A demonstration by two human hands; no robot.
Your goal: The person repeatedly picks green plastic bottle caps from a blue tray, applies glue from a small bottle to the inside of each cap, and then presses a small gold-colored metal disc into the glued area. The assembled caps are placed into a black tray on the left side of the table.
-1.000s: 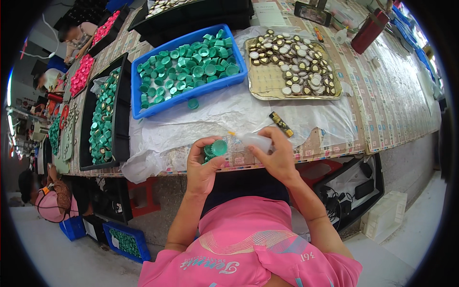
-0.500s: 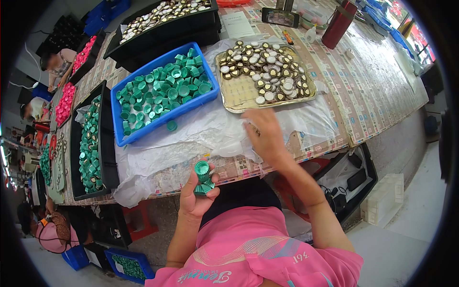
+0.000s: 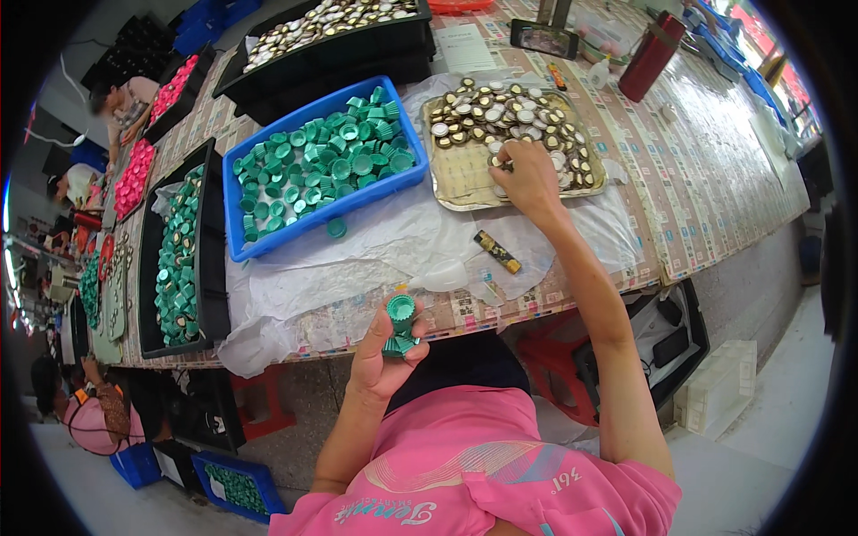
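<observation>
My left hand (image 3: pixel 380 362), near the table's front edge, is closed around a few green fluted cups (image 3: pixel 401 308), one with its hollow facing up. Over the front of a shallow metal tray (image 3: pixel 458 171), my right hand (image 3: pixel 534 177) pinches at the pile of round discs (image 3: pixel 509 112). These are dark brown with white or cream faces. Its fingertips close on a disc that they partly cover. Left of the tray, a blue bin (image 3: pixel 380 191) holds many green cups (image 3: pixel 308 152). A single green cup (image 3: pixel 337 228) lies just outside it.
A printed stick-shaped packet (image 3: pixel 497 251) lies on white plastic sheeting (image 3: pixel 375 250). Black bins with discs (image 3: pixel 331 31) and filled green cups (image 3: pixel 179 268) flank the blue bin. A red flask (image 3: pixel 652 55) and a phone (image 3: pixel 543 39) stand at the back. Other people sit at far left.
My right hand has moved up and away from the sheeting to the discs in the tray. The stick-shaped packet now shows on the sheeting. My left hand keeps its cups.
</observation>
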